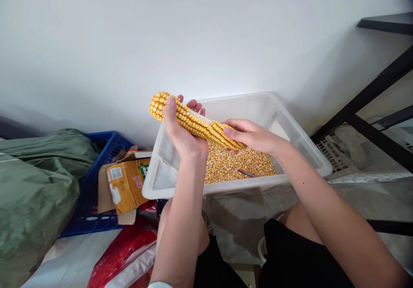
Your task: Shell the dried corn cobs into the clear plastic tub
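Note:
An ear of corn is held at a slant above a translucent plastic bin. Dry yellow kernels cover most of it, and a bare pale strip of cob shows along its upper side. My left hand is wrapped round the ear's left part, thumb on top. At the lower right end, my right hand grips the ear with its thumb pressed on the kernels. Loose corn kernels lie in the bin under the hands. A thin reddish pointed tool rests on them.
Left of the bin are a torn orange cardboard box, a blue crate and a green cloth or tarp. A red plastic bag lies in front. On the right stand a black metal frame and a white basket. A white wall rises behind.

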Tool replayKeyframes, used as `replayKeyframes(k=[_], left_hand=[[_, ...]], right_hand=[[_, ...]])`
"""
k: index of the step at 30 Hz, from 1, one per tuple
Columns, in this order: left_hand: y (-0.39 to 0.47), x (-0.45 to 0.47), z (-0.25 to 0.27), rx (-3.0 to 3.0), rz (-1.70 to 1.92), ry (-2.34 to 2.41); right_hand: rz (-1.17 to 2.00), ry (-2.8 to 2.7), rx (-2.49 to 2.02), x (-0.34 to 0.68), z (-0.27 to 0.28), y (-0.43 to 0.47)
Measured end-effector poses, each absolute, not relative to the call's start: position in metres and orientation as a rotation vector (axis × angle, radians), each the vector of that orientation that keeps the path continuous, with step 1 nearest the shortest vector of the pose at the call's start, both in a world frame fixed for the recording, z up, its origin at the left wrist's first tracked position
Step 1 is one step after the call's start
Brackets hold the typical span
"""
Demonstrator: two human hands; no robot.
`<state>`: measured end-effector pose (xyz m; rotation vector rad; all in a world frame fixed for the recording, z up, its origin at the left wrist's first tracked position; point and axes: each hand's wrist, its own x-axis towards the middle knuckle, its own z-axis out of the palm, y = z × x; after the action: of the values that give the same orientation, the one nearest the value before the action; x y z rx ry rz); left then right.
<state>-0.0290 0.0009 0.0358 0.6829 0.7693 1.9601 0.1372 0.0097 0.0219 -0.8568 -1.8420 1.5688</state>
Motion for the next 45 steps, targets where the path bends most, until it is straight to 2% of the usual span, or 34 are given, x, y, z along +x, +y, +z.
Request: replayKeyframes(k=[6, 17, 26, 33, 39, 45], left_hand=[[0.004, -0.012, 0.025, 0.683, 1.834, 0.700], [-0.008, 0.017, 0.019, 0.776, 1.641, 0.732], [-0.005, -0.006, 0.032, 0.963, 1.539, 0.782], [0.001, -0.026, 0.032, 0.968, 1.535, 0.845], [0.005, -0.034, 0.025, 0.919, 1.423, 0.912], [0.007, -0.029, 0.019, 0.961, 1.309, 0.858]], right_hand=[[1.228, -1.833, -0.950, 0.123, 0.025, -0.005], [1.084, -1.725, -0.822, 0.117, 0.014, -0.009], [1.290, -1.802, -0.877, 0.140, 0.033, 0.002], [1.221, -1.749, -0.971, 0.146, 0.028, 0.005], [1.002, -1.676, -1.018, 0.150, 0.026, 0.009], [1.219, -1.597, -0.843, 0.150, 0.025, 0.011]])
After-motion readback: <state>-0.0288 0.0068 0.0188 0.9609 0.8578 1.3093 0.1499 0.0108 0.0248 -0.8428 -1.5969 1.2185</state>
